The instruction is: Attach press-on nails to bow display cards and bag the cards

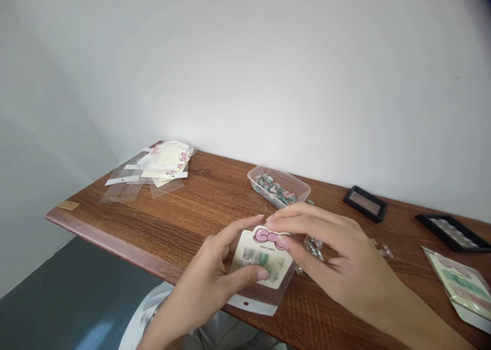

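Note:
A cream card with a pink bow (pixel 273 278) and several green and pale press-on nails on it is held over the table's front edge. Along its lower side shows a clear plastic bag with a white header strip (pixel 251 305); whether the card is inside the bag I cannot tell. My left hand (pixel 218 273) grips the card from the left, thumb across its front. At the bow, my right hand (pixel 326 242) pinches the card's top edge between thumb and fingers. Small clear packets (pixel 313 247) lie partly hidden behind my right hand.
On the brown wooden table (pixel 207 186) stands a clear plastic box (pixel 297 183) of loose press-on nails. Cards and clear bags (pixel 164 160) are piled at the far left. To the right lie two black-framed trays (pixel 383 212) and a packed card (pixel 460 281).

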`<state>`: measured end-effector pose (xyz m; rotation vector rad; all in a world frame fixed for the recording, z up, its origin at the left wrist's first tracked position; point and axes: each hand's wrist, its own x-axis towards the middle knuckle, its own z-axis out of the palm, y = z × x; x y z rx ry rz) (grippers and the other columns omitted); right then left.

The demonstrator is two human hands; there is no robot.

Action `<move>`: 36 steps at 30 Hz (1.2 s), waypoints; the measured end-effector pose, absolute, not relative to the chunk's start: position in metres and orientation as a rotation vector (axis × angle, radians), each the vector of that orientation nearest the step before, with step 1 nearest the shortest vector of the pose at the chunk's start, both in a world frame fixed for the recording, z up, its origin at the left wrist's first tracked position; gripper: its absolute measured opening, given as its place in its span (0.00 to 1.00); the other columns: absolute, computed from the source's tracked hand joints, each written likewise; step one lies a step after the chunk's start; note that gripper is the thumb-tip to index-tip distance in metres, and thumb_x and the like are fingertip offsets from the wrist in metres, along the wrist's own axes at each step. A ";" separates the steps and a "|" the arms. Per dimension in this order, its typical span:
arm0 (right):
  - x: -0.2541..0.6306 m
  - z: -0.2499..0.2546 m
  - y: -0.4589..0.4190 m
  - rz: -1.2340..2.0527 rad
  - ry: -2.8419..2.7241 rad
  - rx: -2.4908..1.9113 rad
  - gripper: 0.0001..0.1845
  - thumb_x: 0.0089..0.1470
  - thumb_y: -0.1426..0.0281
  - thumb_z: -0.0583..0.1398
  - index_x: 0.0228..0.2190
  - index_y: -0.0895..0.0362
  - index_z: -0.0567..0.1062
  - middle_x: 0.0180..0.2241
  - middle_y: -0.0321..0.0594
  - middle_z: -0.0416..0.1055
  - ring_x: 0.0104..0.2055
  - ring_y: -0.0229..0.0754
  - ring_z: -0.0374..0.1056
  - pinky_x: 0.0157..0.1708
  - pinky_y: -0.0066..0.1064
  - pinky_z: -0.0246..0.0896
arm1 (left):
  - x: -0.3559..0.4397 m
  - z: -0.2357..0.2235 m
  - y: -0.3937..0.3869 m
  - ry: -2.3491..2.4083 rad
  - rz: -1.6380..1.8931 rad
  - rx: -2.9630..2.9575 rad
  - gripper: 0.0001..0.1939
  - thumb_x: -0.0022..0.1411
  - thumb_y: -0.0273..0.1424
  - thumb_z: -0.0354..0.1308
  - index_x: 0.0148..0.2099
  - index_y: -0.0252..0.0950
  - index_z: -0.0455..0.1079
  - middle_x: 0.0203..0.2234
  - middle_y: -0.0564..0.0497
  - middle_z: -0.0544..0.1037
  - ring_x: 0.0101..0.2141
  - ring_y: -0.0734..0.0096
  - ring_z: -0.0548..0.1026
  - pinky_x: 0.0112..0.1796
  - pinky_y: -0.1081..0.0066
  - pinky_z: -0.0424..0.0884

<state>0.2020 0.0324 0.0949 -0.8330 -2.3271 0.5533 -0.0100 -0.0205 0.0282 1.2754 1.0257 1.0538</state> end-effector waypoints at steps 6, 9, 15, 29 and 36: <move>0.205 0.092 0.034 0.246 -2.404 -0.673 0.18 0.63 0.77 0.57 0.51 0.51 0.76 0.55 0.44 0.69 0.54 0.42 0.70 0.51 0.33 0.69 | -0.011 0.026 -0.021 1.032 1.069 1.247 0.28 0.61 0.36 0.68 0.61 0.53 0.68 0.48 0.54 0.78 0.41 0.68 0.75 0.39 0.72 0.71; 0.208 0.091 0.034 0.084 -2.487 -0.653 0.20 0.63 0.76 0.57 0.55 0.51 0.74 0.59 0.49 0.64 0.57 0.46 0.67 0.49 0.38 0.71 | -0.010 0.026 -0.021 1.025 1.070 1.228 0.27 0.60 0.36 0.69 0.61 0.51 0.68 0.47 0.54 0.78 0.41 0.68 0.75 0.40 0.72 0.71; 0.212 0.090 0.037 -0.169 -2.568 -0.595 0.21 0.61 0.72 0.60 0.55 0.53 0.73 0.61 0.55 0.58 0.59 0.55 0.63 0.45 0.44 0.73 | -0.010 0.028 -0.021 1.033 1.075 1.243 0.29 0.60 0.36 0.69 0.62 0.51 0.68 0.48 0.53 0.78 0.43 0.67 0.75 0.41 0.71 0.71; 0.211 0.087 0.035 -0.014 -2.507 -0.667 0.19 0.60 0.76 0.59 0.52 0.51 0.75 0.58 0.50 0.61 0.59 0.54 0.60 0.48 0.47 0.70 | -0.009 0.026 -0.022 1.057 1.058 1.260 0.26 0.62 0.36 0.67 0.61 0.51 0.68 0.48 0.53 0.79 0.44 0.65 0.76 0.44 0.68 0.72; 0.208 0.093 0.032 0.380 -2.402 -0.905 0.10 0.65 0.68 0.58 0.45 0.45 0.78 0.57 0.41 0.66 0.58 0.48 0.66 0.52 0.44 0.68 | -0.009 0.028 -0.022 1.164 1.012 1.341 0.29 0.61 0.38 0.66 0.63 0.46 0.68 0.47 0.47 0.79 0.40 0.63 0.75 0.40 0.68 0.73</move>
